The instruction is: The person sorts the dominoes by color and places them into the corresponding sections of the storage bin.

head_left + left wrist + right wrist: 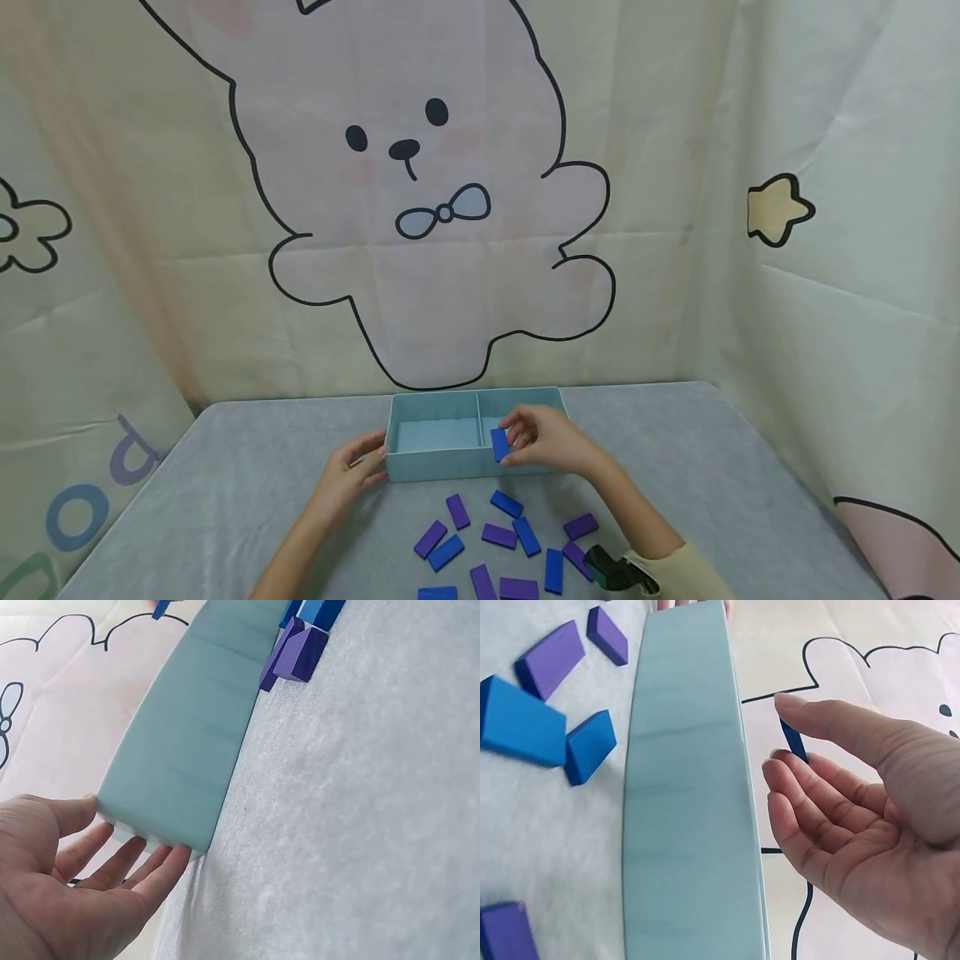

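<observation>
While left fingers (pixel 166 879) spread against the tray (pixel 442 467), a blue block (pixel 498 445) sits pinched between right fingers (pixel 819 789).

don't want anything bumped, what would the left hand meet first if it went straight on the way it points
Most likely the light blue box, at its left end: the fingers of the left hand appear to touch it, though exact contact is hard to judge.
</observation>
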